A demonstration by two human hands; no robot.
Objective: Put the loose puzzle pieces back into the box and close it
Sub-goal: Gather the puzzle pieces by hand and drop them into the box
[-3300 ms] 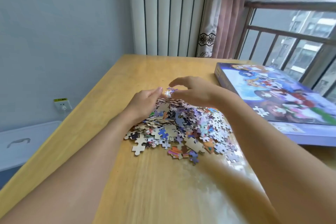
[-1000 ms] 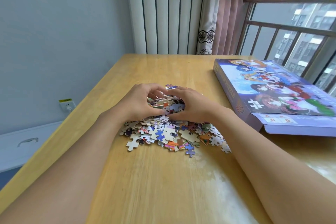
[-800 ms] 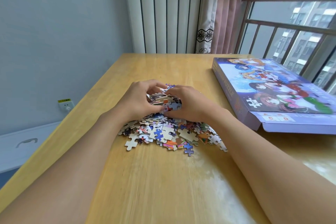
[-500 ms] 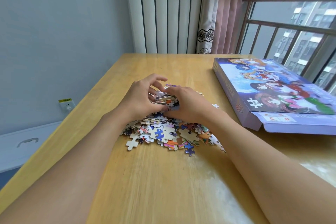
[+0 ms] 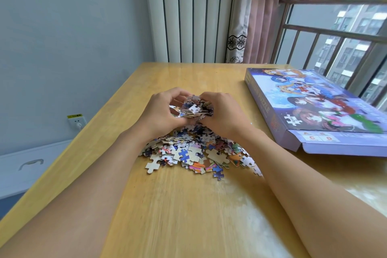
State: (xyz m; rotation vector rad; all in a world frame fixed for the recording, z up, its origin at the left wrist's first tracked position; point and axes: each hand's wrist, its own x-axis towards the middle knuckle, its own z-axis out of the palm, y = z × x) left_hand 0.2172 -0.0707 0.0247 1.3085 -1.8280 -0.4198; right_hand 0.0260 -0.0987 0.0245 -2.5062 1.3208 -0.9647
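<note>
The left hand and right hand cup a handful of pieces between them so none slip. The pile lies underneath on the bench. The box waits beside, flap open.

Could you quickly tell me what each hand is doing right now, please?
Left hand: fingers curled round a handful of puzzle pieces.
Right hand: fingers curled round the same handful from the other side.

Glossy wooden table, cardboard box
</note>
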